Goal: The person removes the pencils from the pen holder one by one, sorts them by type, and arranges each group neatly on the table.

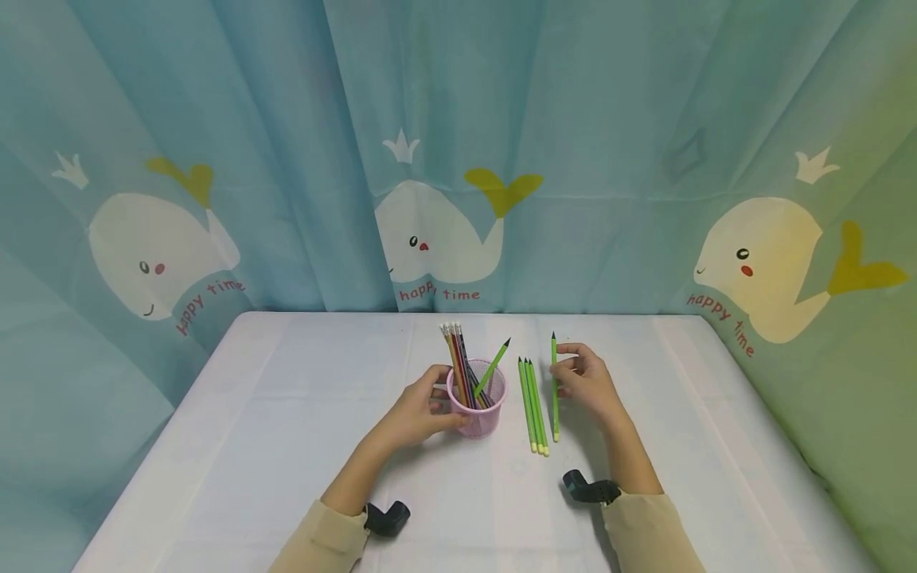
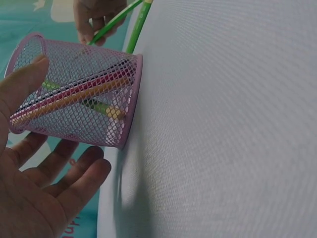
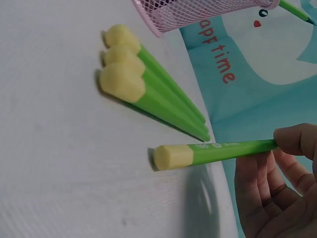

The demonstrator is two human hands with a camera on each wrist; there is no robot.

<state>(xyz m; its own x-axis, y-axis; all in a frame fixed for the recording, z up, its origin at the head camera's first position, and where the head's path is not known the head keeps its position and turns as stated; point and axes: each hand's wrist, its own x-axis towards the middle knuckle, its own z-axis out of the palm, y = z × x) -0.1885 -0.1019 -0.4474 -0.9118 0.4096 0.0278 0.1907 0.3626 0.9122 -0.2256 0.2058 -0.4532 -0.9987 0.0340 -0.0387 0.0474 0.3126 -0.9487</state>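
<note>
A pink mesh pencil cup (image 1: pixel 481 426) stands on the table, holding several darker and orange pencils (image 1: pixel 454 350) with eraser ends up. One green pencil (image 1: pixel 497 360) in it leans right, dark tip upward. My left hand (image 1: pixel 415 410) holds the cup from its left side, thumb in front and fingers around the back. In my right hand (image 1: pixel 589 388) a green pencil (image 3: pixel 228 151) is pinched between thumb and fingers, its pale yellow end toward me, low at the tabletop. Between cup and right hand lie three green pencils (image 1: pixel 533 410) side by side, tips pointing away.
The table (image 1: pixel 236 454) has a pale cloth, its far edge meeting a blue curtain (image 1: pixel 609 119) printed with whales. Dark wrist-camera mounts (image 1: pixel 387 519) sit at both sleeve cuffs.
</note>
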